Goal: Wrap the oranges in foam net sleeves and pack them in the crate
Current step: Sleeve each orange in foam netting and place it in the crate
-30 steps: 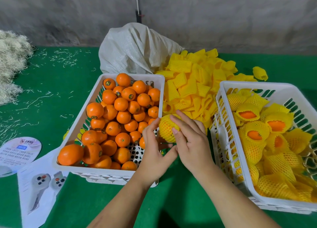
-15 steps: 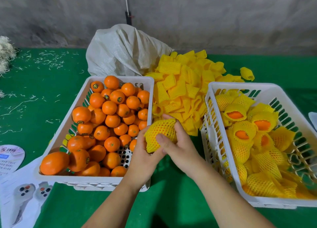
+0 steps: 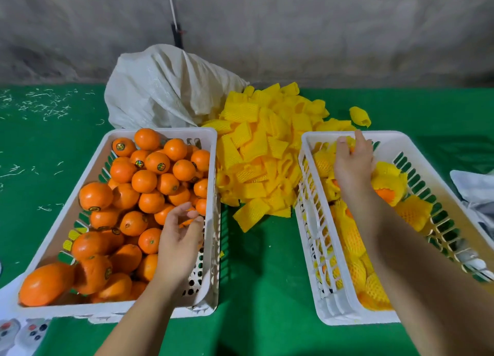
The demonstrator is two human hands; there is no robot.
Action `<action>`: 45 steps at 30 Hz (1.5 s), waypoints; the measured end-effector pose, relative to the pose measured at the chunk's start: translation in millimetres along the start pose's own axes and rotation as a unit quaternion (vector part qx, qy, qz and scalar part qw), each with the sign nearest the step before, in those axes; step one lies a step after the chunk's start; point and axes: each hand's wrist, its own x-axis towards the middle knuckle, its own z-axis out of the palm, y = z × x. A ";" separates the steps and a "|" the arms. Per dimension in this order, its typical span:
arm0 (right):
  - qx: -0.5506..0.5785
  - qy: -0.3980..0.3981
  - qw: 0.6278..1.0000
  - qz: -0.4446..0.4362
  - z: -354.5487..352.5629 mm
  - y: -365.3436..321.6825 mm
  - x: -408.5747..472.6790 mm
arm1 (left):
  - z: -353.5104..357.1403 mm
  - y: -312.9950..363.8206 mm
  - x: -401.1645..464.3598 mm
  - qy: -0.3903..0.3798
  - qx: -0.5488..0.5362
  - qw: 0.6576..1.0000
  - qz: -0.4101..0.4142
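Observation:
A white crate [image 3: 213, 165] on the left is full of bare oranges [image 3: 144, 180]. My left hand [image 3: 181, 238] hovers over its near right part, fingers loosely curled, holding nothing. A white crate [image 3: 387, 135] on the right holds several oranges in yellow foam net sleeves [image 3: 387, 179]. My right hand [image 3: 352, 165] reaches into its far left corner and grips a wrapped orange [image 3: 348, 142] from above; the hand hides most of it. A heap of empty yellow sleeves [image 3: 262, 155] lies between the crates, towards the back.
A white woven sack [image 3: 165, 93] slumps behind the left crate against the grey wall. Printed leaflets [image 3: 16, 331] lie at the bottom left, and a white bag [image 3: 473, 187] at the right edge. Straw bits [image 3: 48, 104] litter the green cloth.
Both hands were together sleeving one orange between the crates. My right hand has carried it into the right crate. My left hand let go and moved left over the bare oranges.

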 end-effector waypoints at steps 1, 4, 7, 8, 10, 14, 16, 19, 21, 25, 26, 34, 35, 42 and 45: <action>-0.069 -0.027 0.997 -0.002 3.7 3.0 1.9 | -2.8 -1.9 6.4 0.000 0.037 0.999 -0.012; -0.208 -0.097 0.965 -0.129 23.5 13.1 -17.8 | -9.8 -11.3 21.5 0.026 0.106 0.993 -0.036; -0.324 -0.179 0.887 -0.277 49.4 26.5 -59.5 | -15.1 -26.9 45.1 0.028 0.232 0.972 0.028; -0.358 -0.231 0.852 -0.305 59.1 32.0 -73.6 | -16.3 -32.7 56.7 -0.002 0.296 0.955 0.034; -0.406 -0.357 0.789 -0.293 78.8 46.9 -98.6 | -15.9 -44.8 76.9 -0.115 0.430 0.895 -0.011; -0.417 -0.500 0.749 -0.124 105.1 66.7 -112.0 | -13.5 -78.2 75.8 -0.334 0.627 0.695 -0.115; -0.372 -0.506 0.777 -0.031 114.3 69.2 -100.7 | -12.7 -89.5 70.0 -0.333 0.684 0.637 -0.127; -0.250 -0.480 0.838 0.074 126.3 75.6 -84.6 | -9.7 -90.6 71.3 -0.302 0.740 0.600 -0.047; -0.166 -0.475 0.855 0.129 132.9 82.4 -82.0 | -10.3 -89.9 74.0 -0.295 0.736 0.608 -0.035; -0.085 -0.442 0.873 0.185 145.4 94.3 -87.6 | -12.5 -89.3 77.3 -0.295 0.715 0.629 -0.075; -0.070 -0.421 0.886 0.181 147.3 96.4 -89.1 | -12.5 -88.7 76.8 -0.289 0.716 0.630 -0.078; 0.042 -0.256 0.964 0.051 137.8 82.4 -96.5 | -20.4 -29.0 54.4 -0.031 0.414 0.910 -0.011; 0.067 -0.262 0.961 0.060 135.7 77.6 -99.1 | -22.0 -20.0 44.9 -0.001 0.362 0.932 0.027; 0.189 -0.269 0.942 0.069 108.2 26.7 -151.7 | 17.7 7.9 -25.6 0.010 -0.029 0.999 0.011; 0.269 -0.291 0.914 0.088 99.9 9.0 -186.3 | 17.8 6.5 -30.8 -0.020 0.113 0.988 0.102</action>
